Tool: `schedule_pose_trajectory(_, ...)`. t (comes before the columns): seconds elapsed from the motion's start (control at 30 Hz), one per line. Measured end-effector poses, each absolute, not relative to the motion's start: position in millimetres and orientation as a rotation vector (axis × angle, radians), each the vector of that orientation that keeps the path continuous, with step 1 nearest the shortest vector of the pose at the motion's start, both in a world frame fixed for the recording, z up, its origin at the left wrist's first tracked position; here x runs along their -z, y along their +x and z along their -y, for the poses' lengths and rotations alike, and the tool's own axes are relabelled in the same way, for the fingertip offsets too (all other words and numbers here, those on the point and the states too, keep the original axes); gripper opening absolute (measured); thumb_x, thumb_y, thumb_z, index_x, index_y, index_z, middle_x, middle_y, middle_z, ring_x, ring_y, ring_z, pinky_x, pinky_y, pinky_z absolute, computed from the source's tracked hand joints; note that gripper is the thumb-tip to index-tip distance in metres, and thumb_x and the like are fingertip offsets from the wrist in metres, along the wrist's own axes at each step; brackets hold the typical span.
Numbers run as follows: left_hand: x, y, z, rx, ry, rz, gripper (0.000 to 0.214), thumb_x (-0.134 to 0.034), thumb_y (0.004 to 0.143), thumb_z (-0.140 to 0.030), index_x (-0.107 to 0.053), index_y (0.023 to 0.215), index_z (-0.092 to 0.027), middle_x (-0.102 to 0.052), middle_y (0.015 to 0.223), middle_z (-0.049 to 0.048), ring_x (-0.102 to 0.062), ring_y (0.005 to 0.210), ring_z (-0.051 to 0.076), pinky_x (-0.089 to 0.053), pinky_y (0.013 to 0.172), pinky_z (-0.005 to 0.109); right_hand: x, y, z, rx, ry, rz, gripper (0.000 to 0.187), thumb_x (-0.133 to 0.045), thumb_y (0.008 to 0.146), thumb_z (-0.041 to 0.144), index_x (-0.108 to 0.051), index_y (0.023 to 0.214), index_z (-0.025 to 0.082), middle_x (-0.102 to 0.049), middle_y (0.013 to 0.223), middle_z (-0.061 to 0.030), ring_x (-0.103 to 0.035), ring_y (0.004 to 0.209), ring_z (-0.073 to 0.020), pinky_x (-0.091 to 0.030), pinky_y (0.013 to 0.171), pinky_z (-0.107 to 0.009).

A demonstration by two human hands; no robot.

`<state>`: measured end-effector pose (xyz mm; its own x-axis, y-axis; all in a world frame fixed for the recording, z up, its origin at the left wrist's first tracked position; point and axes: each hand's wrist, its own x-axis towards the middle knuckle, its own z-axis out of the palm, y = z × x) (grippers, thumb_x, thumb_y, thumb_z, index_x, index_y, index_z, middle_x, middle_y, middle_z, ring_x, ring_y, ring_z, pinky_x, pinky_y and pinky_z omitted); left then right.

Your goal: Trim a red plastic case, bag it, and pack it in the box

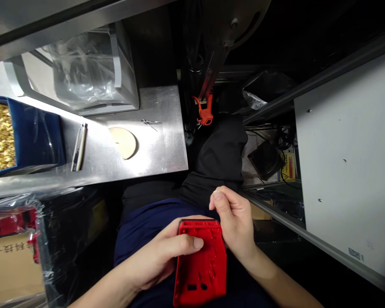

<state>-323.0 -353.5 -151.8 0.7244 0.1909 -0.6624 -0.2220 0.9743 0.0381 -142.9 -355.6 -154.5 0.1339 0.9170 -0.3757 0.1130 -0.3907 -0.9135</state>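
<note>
A red moulded plastic housing (201,269) with ribs and slots rests over my lap, low in the head view. My left hand (157,256) grips its left side, thumb laid across the top face. My right hand (235,222) is curled at the upper right corner of the housing, fingers bent against its edge and thumb raised. Whether a small part is pinched in the right fingers is hidden.
A steel table (160,145) holds a round tan disc (125,142), a utility knife (78,147), a small metal clip (150,123), a blue bin of gold parts (0,134) and a grey bin with plastic bags (90,72). An orange air gun (205,112) hangs centre. A bagged carton with red parts (13,239) sits lower left; a white panel (349,162) at right.
</note>
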Motion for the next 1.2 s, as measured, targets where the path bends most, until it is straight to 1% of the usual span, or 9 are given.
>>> schedule_pose_trajectory(0.07, 152.0, -323.5, 353.9, -0.235, -0.054, -0.731, 0.044, -0.081, 0.081, -0.027, -0.071, 0.122, -0.019, -0.077, 0.105, 0.0086, -0.070, 0.101, 0.026, -0.053, 0.093, 0.037, 155.2, -143.0, 356.8, -1.293, -1.676, 1.024, 0.040, -0.055, 0.104, 0.038, -0.058, 0.068, 0.020, -0.055, 0.061, 0.0034, -0.052, 0.057, -0.0099, -0.041, 0.056, -0.022)
schedule_pose_trajectory(0.23, 152.8, -323.5, 354.5, -0.231, -0.066, -0.744, 0.046, -0.083, 0.078, -0.027, -0.071, 0.122, -0.019, -0.077, 0.106, 0.0070, -0.070, 0.100, 0.024, -0.052, 0.091, 0.032, 155.0, -144.1, 360.3, -1.424, -1.618, 0.930, 0.034, -0.055, 0.104, 0.039, -0.070, 0.080, 0.020, -0.068, 0.065, 0.0003, -0.063, 0.059, -0.0132, -0.050, 0.060, -0.025)
schedule_pose_trajectory(0.43, 155.2, -325.2, 354.5, -0.215, -0.061, -0.737, 0.046, -0.081, 0.081, -0.027, -0.070, 0.124, -0.018, -0.077, 0.110, 0.0102, -0.070, 0.106, 0.029, -0.052, 0.097, 0.040, 153.9, -144.8, 358.8, -1.270, -1.729, 1.032, 0.037, -0.056, 0.103, 0.038, -0.066, 0.073, 0.020, -0.061, 0.062, 0.0022, -0.056, 0.057, -0.0109, -0.044, 0.056, -0.023)
schedule_pose_trajectory(0.63, 150.9, -321.8, 348.3, -0.240, -0.053, -0.679, 0.037, -0.082, 0.081, -0.028, -0.074, 0.114, -0.016, -0.076, 0.102, 0.0073, -0.070, 0.096, 0.022, -0.052, 0.087, 0.030, 153.9, -145.7, 358.7, -1.414, -1.642, 0.948, 0.034, -0.055, 0.104, 0.039, -0.071, 0.080, 0.020, -0.069, 0.065, 0.0001, -0.065, 0.059, -0.0136, -0.052, 0.061, -0.025)
schedule_pose_trajectory(0.7, 150.8, -321.3, 347.9, -0.241, -0.063, -0.703, 0.039, -0.082, 0.080, -0.028, -0.074, 0.116, -0.016, -0.077, 0.103, 0.0073, -0.070, 0.096, 0.021, -0.053, 0.086, 0.029, 153.8, -145.7, 358.4, -1.384, -1.663, 0.975, 0.035, -0.056, 0.103, 0.038, -0.071, 0.078, 0.020, -0.067, 0.062, 0.0007, -0.063, 0.057, -0.0131, -0.051, 0.060, -0.025)
schedule_pose_trajectory(0.83, 152.4, -322.8, 349.2, -0.240, -0.063, -0.712, 0.040, -0.081, 0.081, -0.027, -0.073, 0.120, -0.017, -0.078, 0.103, 0.0088, -0.071, 0.102, 0.026, -0.054, 0.092, 0.035, 153.4, -146.1, 356.5, -1.225, -1.755, 1.056, 0.037, -0.056, 0.103, 0.038, -0.067, 0.072, 0.020, -0.062, 0.061, 0.0014, -0.059, 0.056, -0.0123, -0.046, 0.057, -0.024)
schedule_pose_trajectory(0.93, 154.1, -324.7, 351.3, -0.240, -0.072, -0.700, 0.037, -0.080, 0.082, -0.026, -0.073, 0.117, -0.017, -0.078, 0.105, 0.0088, -0.072, 0.101, 0.025, -0.054, 0.092, 0.033, 153.3, -147.2, 356.7, -1.275, -1.724, 1.030, 0.036, -0.054, 0.104, 0.038, -0.069, 0.076, 0.020, -0.066, 0.064, 0.0002, -0.062, 0.059, -0.0137, -0.049, 0.058, -0.025)
schedule_pose_trajectory(1.03, 156.1, -326.0, 354.5, -0.229, -0.085, -0.718, 0.042, -0.082, 0.080, -0.026, -0.072, 0.119, -0.016, -0.077, 0.109, 0.0095, -0.071, 0.102, 0.026, -0.054, 0.091, 0.034, 153.9, -147.6, 358.7, -1.322, -1.708, 1.000, 0.035, -0.055, 0.104, 0.039, -0.071, 0.079, 0.021, -0.069, 0.063, 0.0000, -0.065, 0.057, -0.0148, -0.052, 0.060, -0.027)
schedule_pose_trajectory(1.2, 154.3, -324.2, 354.4, -0.224, -0.094, -0.755, 0.047, -0.081, 0.079, -0.028, -0.067, 0.122, -0.015, -0.076, 0.112, 0.0147, -0.070, 0.108, 0.033, -0.051, 0.100, 0.046, 154.7, -143.7, 357.7, -1.004, -1.824, 1.077, 0.037, -0.055, 0.104, 0.037, -0.068, 0.073, 0.021, -0.064, 0.064, 0.0008, -0.061, 0.059, -0.0135, -0.047, 0.058, -0.026)
